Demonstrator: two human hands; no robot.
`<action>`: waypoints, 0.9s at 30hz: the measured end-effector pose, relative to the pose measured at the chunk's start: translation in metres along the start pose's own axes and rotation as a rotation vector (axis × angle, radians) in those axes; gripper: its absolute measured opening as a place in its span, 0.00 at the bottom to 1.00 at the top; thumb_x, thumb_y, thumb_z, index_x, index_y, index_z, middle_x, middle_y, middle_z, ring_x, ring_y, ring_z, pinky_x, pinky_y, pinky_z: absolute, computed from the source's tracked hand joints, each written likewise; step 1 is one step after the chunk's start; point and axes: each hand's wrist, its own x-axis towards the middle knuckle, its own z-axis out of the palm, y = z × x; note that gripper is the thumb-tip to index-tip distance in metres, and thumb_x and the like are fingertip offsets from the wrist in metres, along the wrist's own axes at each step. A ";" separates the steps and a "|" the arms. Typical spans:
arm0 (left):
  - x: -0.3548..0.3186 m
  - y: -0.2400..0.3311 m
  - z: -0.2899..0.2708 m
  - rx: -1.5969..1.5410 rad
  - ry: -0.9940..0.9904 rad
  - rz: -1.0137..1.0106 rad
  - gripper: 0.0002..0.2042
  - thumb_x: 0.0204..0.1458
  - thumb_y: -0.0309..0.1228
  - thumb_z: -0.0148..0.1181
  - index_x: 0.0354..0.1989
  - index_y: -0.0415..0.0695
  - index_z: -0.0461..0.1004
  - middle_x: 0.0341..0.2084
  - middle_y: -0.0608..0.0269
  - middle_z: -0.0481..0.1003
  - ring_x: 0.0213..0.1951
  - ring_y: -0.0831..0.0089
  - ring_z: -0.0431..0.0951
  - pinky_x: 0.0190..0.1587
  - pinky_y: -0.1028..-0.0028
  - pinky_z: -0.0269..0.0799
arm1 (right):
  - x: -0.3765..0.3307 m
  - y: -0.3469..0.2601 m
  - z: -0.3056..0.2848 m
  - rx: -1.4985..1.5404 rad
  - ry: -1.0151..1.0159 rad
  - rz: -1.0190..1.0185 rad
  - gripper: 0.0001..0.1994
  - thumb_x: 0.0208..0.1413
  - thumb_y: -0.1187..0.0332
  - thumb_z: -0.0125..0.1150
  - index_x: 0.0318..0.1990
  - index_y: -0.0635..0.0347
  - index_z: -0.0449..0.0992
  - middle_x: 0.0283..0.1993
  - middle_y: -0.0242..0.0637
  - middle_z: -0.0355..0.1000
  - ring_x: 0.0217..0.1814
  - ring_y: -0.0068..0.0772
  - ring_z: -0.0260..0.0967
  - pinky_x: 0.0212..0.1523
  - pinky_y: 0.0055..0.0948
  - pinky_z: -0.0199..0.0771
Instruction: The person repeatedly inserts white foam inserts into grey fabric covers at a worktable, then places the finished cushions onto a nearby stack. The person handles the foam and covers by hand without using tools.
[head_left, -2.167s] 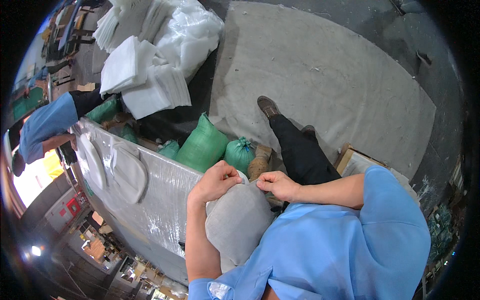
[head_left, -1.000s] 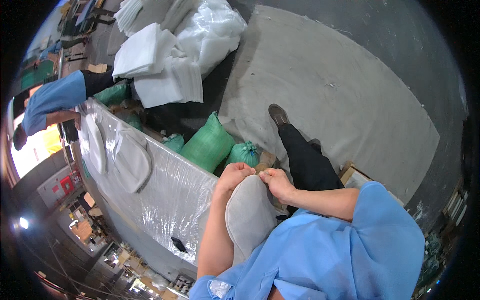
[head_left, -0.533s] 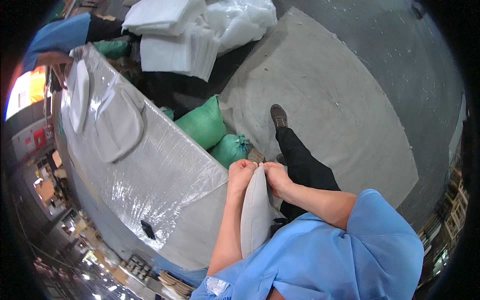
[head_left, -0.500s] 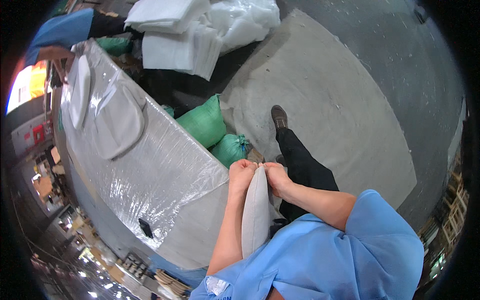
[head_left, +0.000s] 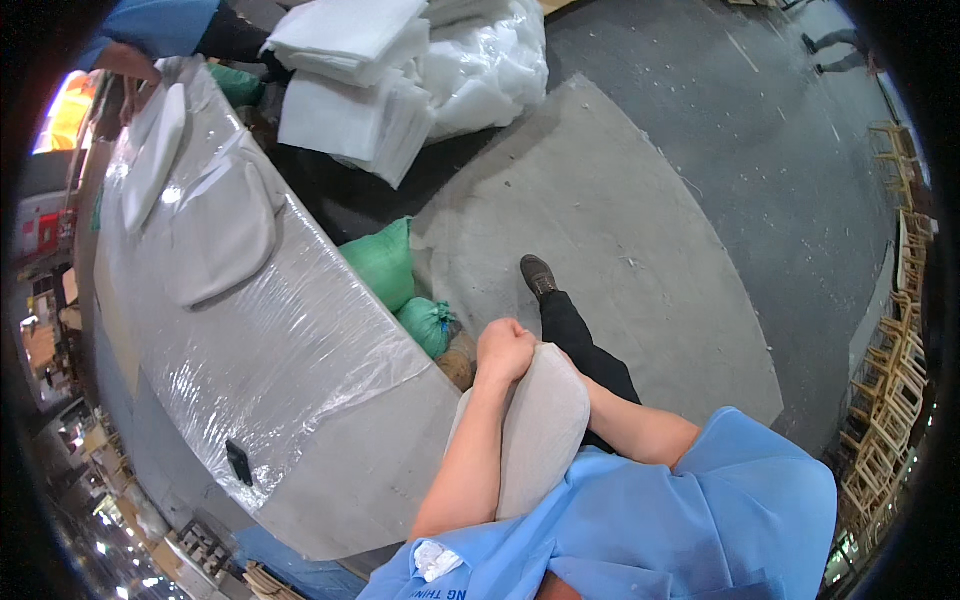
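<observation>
A light grey fabric cushion (head_left: 548, 420) stands on edge against my body, its broad side tilted toward view. My left hand (head_left: 506, 349) is closed at its far end, knuckles up, with the forearm lying along the cushion's left side. My right hand (head_left: 570, 362) is at the same far end from the other side, mostly hidden behind the cushion; its fingers hardly show. To the left, on the plastic-covered table (head_left: 290, 350), lie a rounded pale cushion piece (head_left: 235, 235) and a narrower one (head_left: 158, 160).
A black phone-like object (head_left: 238, 462) lies on the table. Green sacks (head_left: 382, 265) sit beyond its edge. White padding sheets (head_left: 345, 115) are stacked farther off. Another person's arm (head_left: 125, 60) reaches to the table's far left. Wooden frames (head_left: 890, 380) line the right side.
The cushion has turned from edge-on to show its broad face. My right hand has gone behind it, and my left hand has moved slightly right. The view has shifted a little.
</observation>
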 end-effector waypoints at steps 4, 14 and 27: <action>-0.007 -0.006 -0.003 -0.028 0.031 -0.014 0.12 0.51 0.34 0.63 0.23 0.36 0.76 0.22 0.45 0.79 0.28 0.53 0.81 0.36 0.57 0.75 | 0.016 -0.003 0.003 0.068 -0.173 0.087 0.18 0.73 0.49 0.50 0.48 0.49 0.81 0.37 0.23 0.79 0.36 0.22 0.77 0.36 0.27 0.77; -0.011 -0.030 -0.014 -0.131 0.160 -0.044 0.08 0.49 0.29 0.63 0.23 0.37 0.74 0.28 0.48 0.73 0.36 0.50 0.76 0.41 0.57 0.73 | 0.032 -0.024 0.044 -0.335 0.040 0.039 0.09 0.62 0.64 0.59 0.40 0.56 0.84 0.32 0.30 0.78 0.30 0.26 0.77 0.32 0.30 0.77; -0.014 -0.011 -0.063 -0.796 0.103 -0.086 0.11 0.69 0.26 0.49 0.54 0.40 0.76 0.34 0.59 0.79 0.36 0.72 0.81 0.41 0.71 0.77 | 0.060 -0.016 0.059 -0.410 0.138 0.225 0.08 0.61 0.65 0.65 0.40 0.60 0.82 0.34 0.38 0.78 0.32 0.30 0.76 0.30 0.38 0.74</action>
